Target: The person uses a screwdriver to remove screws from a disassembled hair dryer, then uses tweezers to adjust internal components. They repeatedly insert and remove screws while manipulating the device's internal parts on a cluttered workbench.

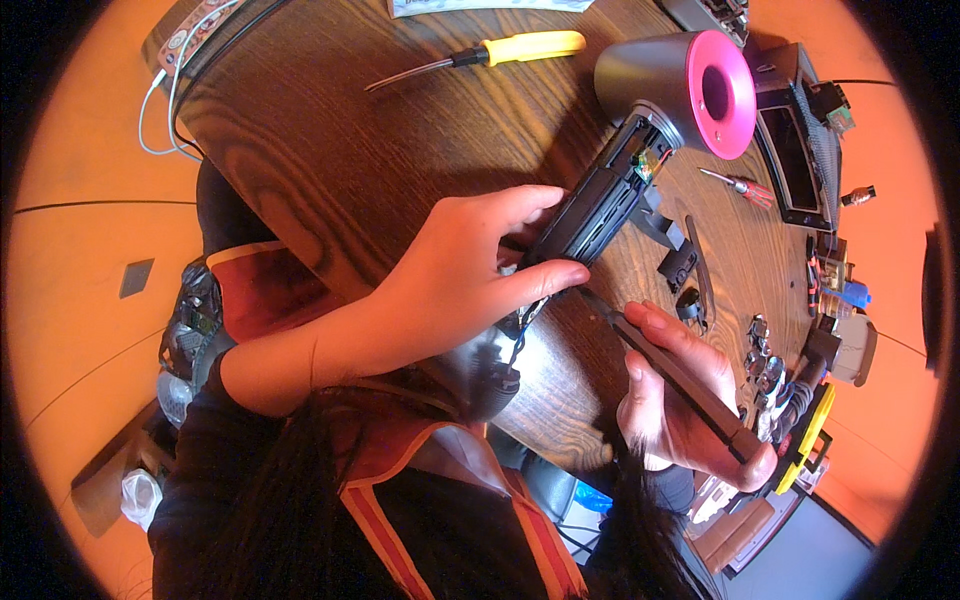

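A hair dryer (640, 75) with a grey barrel and a pink ring lies on the wooden table, its handle stripped open. The dark inner handle (590, 210) shows a small green circuit part and wires near the barrel. Around the lower end of that handle, my left hand (480, 245) is closed, thumb on the near side. My right hand (690, 385) grips a slim dark tool (680, 375) with a narrow tip; its exact kind is unclear. The tip points at the handle's end, close to my left thumb; contact cannot be made out. A cable with a dark plug (493, 385) hangs below.
A yellow-handled screwdriver (530, 48) lies at the far side, a red-handled one (745, 188) right of the dryer. Loose dark parts (680, 265) lie beside the handle. Metal pieces (765, 370) and a yellow tool (808, 440) crowd the right edge. A power strip (190, 40) sits far left.
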Action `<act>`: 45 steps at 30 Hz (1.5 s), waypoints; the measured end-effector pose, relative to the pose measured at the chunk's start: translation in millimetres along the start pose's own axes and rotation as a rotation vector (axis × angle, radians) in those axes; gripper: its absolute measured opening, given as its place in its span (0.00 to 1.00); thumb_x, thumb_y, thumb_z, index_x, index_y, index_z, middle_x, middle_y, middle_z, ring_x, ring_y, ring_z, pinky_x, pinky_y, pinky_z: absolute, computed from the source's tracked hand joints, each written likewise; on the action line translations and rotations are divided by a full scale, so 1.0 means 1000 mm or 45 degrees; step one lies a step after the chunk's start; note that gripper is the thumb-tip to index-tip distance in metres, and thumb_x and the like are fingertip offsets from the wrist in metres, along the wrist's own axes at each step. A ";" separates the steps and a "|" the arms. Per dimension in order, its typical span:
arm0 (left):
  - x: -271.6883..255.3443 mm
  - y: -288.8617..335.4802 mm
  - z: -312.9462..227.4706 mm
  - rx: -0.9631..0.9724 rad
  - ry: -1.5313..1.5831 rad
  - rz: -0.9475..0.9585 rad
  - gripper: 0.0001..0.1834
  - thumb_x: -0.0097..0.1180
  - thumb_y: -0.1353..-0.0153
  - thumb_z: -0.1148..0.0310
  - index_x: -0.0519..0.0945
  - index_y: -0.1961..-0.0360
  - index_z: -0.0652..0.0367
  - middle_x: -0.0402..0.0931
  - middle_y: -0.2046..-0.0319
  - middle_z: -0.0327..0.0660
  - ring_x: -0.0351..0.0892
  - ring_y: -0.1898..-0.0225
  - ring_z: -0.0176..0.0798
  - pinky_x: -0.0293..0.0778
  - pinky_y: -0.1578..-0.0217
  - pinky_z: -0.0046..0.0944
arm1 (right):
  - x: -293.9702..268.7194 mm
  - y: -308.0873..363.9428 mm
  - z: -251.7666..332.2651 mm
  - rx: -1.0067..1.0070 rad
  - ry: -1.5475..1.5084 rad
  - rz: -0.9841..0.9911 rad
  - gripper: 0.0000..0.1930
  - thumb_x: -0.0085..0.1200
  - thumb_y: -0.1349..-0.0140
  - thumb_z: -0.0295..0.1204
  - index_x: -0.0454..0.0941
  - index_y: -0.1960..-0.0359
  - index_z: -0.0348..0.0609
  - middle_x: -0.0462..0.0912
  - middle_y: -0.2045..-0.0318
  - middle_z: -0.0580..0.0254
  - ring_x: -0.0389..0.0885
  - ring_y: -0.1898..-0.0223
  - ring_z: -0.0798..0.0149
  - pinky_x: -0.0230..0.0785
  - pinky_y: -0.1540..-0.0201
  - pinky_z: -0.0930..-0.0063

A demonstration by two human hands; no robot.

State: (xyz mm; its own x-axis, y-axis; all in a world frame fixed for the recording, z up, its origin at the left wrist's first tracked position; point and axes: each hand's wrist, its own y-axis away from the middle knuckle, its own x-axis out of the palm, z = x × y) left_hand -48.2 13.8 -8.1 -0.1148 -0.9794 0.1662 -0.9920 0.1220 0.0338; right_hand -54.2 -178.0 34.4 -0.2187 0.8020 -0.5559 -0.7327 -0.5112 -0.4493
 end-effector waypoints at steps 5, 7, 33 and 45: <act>-0.002 0.000 -0.001 -0.012 -0.001 0.021 0.18 0.60 0.49 0.70 0.73 0.58 0.67 0.78 0.69 0.44 0.76 0.66 0.30 0.74 0.65 0.32 | -0.003 -0.003 -0.001 -0.101 -0.028 -0.015 0.15 0.54 0.48 0.18 0.66 0.60 0.26 0.77 0.65 0.40 0.79 0.62 0.50 0.72 0.55 0.63; -0.002 0.000 -0.002 -0.011 -0.014 0.020 0.18 0.60 0.49 0.70 0.73 0.59 0.67 0.78 0.69 0.44 0.77 0.66 0.30 0.74 0.65 0.32 | 0.000 0.000 -0.001 -0.100 -0.101 -0.075 0.15 0.54 0.48 0.17 0.66 0.60 0.26 0.77 0.65 0.41 0.79 0.62 0.51 0.72 0.55 0.63; 0.000 0.000 0.008 -0.024 -0.030 -0.023 0.21 0.59 0.48 0.73 0.69 0.53 0.70 0.77 0.68 0.44 0.76 0.68 0.28 0.74 0.68 0.28 | 0.008 -0.014 -0.015 0.171 -0.873 -0.855 0.37 0.48 0.45 0.15 0.43 0.40 0.58 0.75 0.65 0.45 0.79 0.65 0.56 0.76 0.62 0.56; -0.006 0.001 -0.001 0.217 -0.489 -0.259 0.19 0.52 0.46 0.80 0.70 0.51 0.64 0.70 0.59 0.44 0.70 0.55 0.36 0.70 0.57 0.32 | -0.023 -0.017 -0.072 0.257 -1.152 -1.018 0.35 0.49 0.44 0.17 0.42 0.40 0.57 0.73 0.60 0.43 0.78 0.62 0.55 0.76 0.61 0.59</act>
State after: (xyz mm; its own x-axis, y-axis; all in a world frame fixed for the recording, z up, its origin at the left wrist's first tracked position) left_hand -48.4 20.4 -7.9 0.1033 -0.9733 -0.2050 -0.9873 -0.0754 -0.1398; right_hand 9.4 -210.3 4.3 0.0289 0.8349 0.5496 -0.9353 0.2166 -0.2799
